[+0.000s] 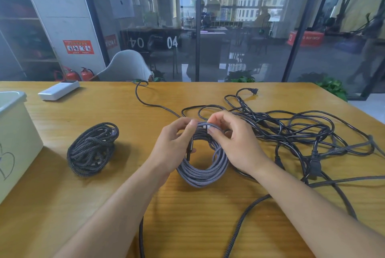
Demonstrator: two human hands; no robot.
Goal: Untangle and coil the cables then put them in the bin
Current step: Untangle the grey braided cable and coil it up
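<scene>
Far left edge: pale bin [14, 132] on the counter [129, 205], open top facing up, nothing visible inside from this angle; it sits close so coils can be dropped in. Behind it, far left, a white power bank [59, 90], unrelated. Left of centre: finished dark braided coil [92, 149], lying flat and parked beside the bin, not yet in it. Centre: grey braided coil [203, 164], lower loops resting on the counter, top of the bundle lifted by both hands. Left hand [177, 145] grips the upper left of the loops, fingers [192, 128] curled round the strands, thumb pressing on top, likely to stop the turns from springing apart. Right hand [233, 143] pinches the top of the bundle, fingers [214, 120] clenched on something small and white, probably a tie or connector; cannot tell which. Looks like securing the coil, judged from the grip. A loose braided tail [158, 106] runs from the coil to the far counter edge. Right: tangled black cables [291, 130] with plugs, spread loose, untouched, just beside the right hand. Near right: thick braided cable [245, 222] running off the near edge, still uncoiled.
</scene>
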